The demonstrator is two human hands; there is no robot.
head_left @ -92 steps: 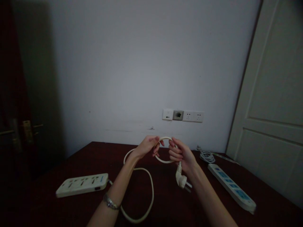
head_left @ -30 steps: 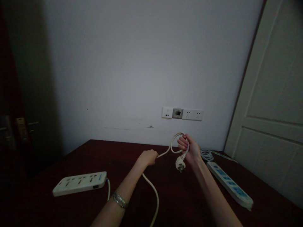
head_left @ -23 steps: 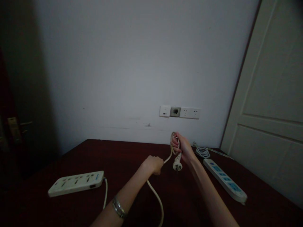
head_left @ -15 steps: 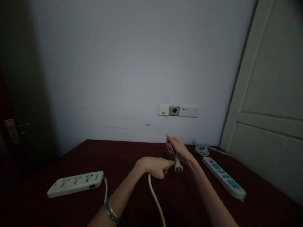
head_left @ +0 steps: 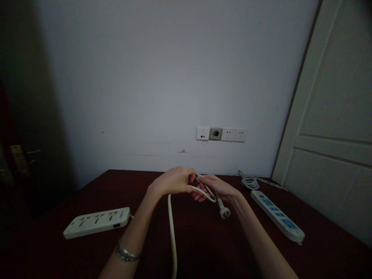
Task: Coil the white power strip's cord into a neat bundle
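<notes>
Above the middle of a dark red table (head_left: 203, 248), my left hand (head_left: 171, 181) is closed on a cream power cord (head_left: 172, 228). The cord drops from that hand toward the table's near edge. My right hand (head_left: 216, 186) pinches folded loops of the same cord just to the right, fingertips nearly touching the left hand. The cord's plug (head_left: 224, 211) hangs below my right hand. The cord belongs to a cream power strip (head_left: 97, 222) lying flat at the left of the table.
A second white power strip with blue sockets (head_left: 277, 221) lies at the right, its coiled cable (head_left: 248, 180) by the wall. Wall sockets (head_left: 221, 134) sit above the table's far edge. A white door (head_left: 334, 128) stands at right, a dark door with a brass handle (head_left: 17, 159) at left.
My hands drew apart along the cord, then came together again. The right hand has lowered and holds more folded cord, and the plug hangs lower.
</notes>
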